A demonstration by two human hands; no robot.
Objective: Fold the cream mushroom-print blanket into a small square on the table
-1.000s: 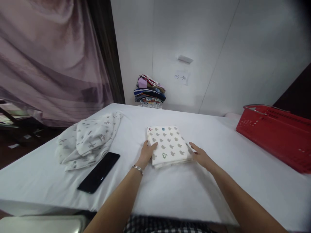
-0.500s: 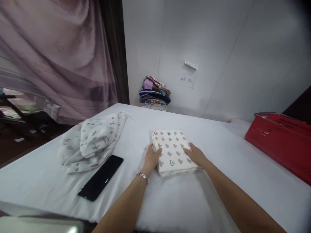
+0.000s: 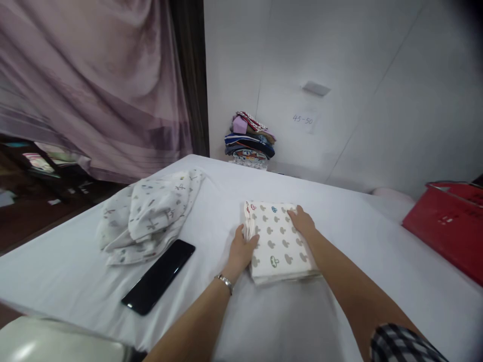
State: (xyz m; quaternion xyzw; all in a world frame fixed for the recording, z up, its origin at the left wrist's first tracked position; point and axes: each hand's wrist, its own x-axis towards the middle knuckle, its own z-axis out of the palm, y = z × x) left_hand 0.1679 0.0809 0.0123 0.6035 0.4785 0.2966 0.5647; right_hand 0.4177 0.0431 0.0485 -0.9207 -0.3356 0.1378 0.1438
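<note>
A folded white cloth with a mushroom print (image 3: 279,244) lies on the white-covered table, its layers showing along the left and near edges. My left hand (image 3: 240,253) grips its left edge, thumb on top and fingers down the side. At the far right edge, my right hand (image 3: 304,221) holds the cloth with the thumb over the top; its other fingers are partly hidden. To the left, a crumpled white cloth with a grey print (image 3: 154,211) lies loosely heaped. A black phone (image 3: 158,276) rests flat between that heap and my left forearm.
A stack of folded fabrics (image 3: 251,143) stands against the wall at the table's far edge. A red basket (image 3: 447,226) sits at the right. The white tablecloth (image 3: 335,213) has light creases. A pinkish curtain (image 3: 124,90) hangs at the left; a pale rounded surface (image 3: 56,342) is at lower left.
My right hand has moved from the cloth's right side up to its far right corner. The left hand stays at the left edge. My view has shifted slightly left.
</note>
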